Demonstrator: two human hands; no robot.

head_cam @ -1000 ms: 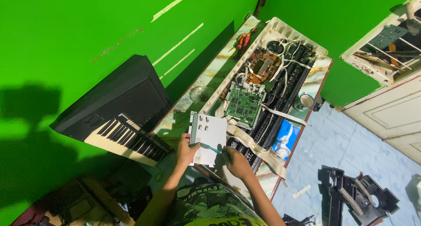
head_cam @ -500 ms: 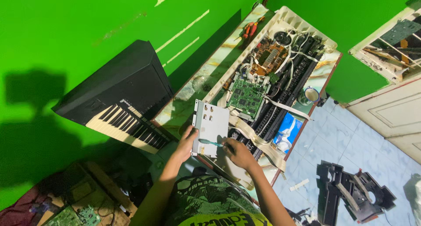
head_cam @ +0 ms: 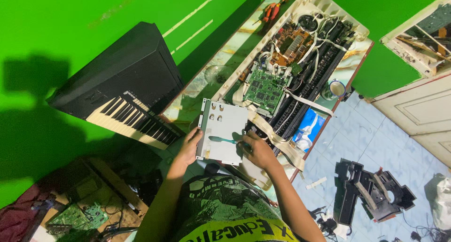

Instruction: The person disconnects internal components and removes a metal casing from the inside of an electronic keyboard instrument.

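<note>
My left hand (head_cam: 189, 147) grips the left edge of a grey metal plate (head_cam: 223, 124) and holds it up over the near end of an opened electronic keyboard (head_cam: 300, 59). My right hand (head_cam: 257, 150) holds a teal-handled brush (head_cam: 222, 139) that lies across the plate's face. The keyboard's white shell is open, showing a green circuit board (head_cam: 267, 89), a brown board (head_cam: 291, 41), ribbon cables and the black key bed.
A black keyboard (head_cam: 123, 92) leans against the green wall at left. A cup (head_cam: 336, 89) and a blue packet (head_cam: 307, 127) sit at the table's right edge. Orange pliers (head_cam: 271, 11) lie at the far end. Black plastic parts (head_cam: 371, 190) lie on the tiled floor.
The plate has come up and nearer to me, held by my left hand. My right hand has brought the teal brush onto the plate's face.
</note>
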